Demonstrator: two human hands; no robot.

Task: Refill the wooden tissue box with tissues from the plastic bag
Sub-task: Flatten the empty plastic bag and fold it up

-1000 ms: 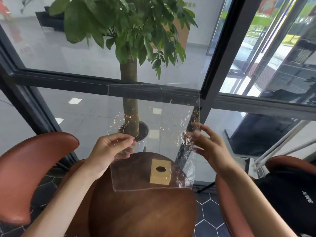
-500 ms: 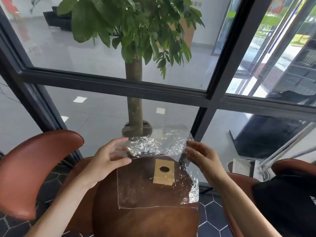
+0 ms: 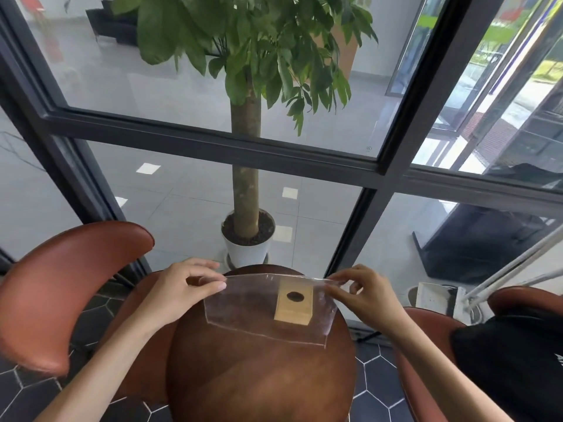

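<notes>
Plastic bag (image 3: 243,315) pinched at its top corners by both hands (image 3: 179,287) (image 3: 362,292).

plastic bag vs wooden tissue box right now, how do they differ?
The plastic bag is clear and thin as a film; the wooden tissue box is opaque, tan and blocky. The bag is pinched at its top corners by the left hand and right hand; the box is untouched. The box has a dark oval opening on top. Both are over the round wooden table.
</notes>
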